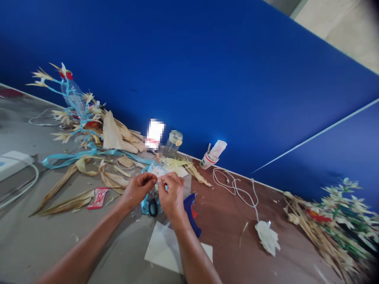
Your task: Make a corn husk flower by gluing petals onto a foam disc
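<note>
My left hand (139,190) and my right hand (173,193) meet fingertip to fingertip above the middle of the table, both closed in a pinch. Whatever small pale piece lies between them is mostly hidden by the fingers. Right below are a light blue wrapping (145,206) and a black loop like a scissors handle (153,208). Beside my right wrist lies a blue glue gun (192,216), partly covered by the forearm. A white sheet (162,248) rests under that forearm. Strips of dried corn husk (71,202) spread to the left of my left hand.
Against the blue partition (207,79) stand a bright phone screen (155,134), a glass jar (173,144) and a paper cup (208,159). Husk flowers on blue stems (81,106) rise at left; white flowers (343,209) lie at right. A white cable (233,187) and power strip (13,163) are near.
</note>
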`<action>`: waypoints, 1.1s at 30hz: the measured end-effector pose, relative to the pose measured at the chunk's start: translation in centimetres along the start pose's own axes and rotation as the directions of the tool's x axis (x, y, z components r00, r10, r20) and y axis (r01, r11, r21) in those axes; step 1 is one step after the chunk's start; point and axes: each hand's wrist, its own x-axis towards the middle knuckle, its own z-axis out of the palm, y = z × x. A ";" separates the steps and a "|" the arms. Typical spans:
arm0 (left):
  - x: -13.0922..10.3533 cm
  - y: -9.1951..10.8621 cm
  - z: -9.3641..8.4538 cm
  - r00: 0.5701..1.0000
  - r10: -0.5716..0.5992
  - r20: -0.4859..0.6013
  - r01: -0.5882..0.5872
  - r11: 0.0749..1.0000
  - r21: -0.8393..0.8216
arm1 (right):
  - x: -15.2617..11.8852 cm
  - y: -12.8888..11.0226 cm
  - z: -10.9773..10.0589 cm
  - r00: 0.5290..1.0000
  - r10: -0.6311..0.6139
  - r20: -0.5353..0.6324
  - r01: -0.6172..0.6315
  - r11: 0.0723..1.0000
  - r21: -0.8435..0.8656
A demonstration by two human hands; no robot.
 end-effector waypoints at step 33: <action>0.3 -0.3 -0.9 0.997 -0.060 -0.038 0.061 0.998 0.031 | 1.2 2.7 -1.1 0.848 0.434 0.302 -0.494 0.447 0.745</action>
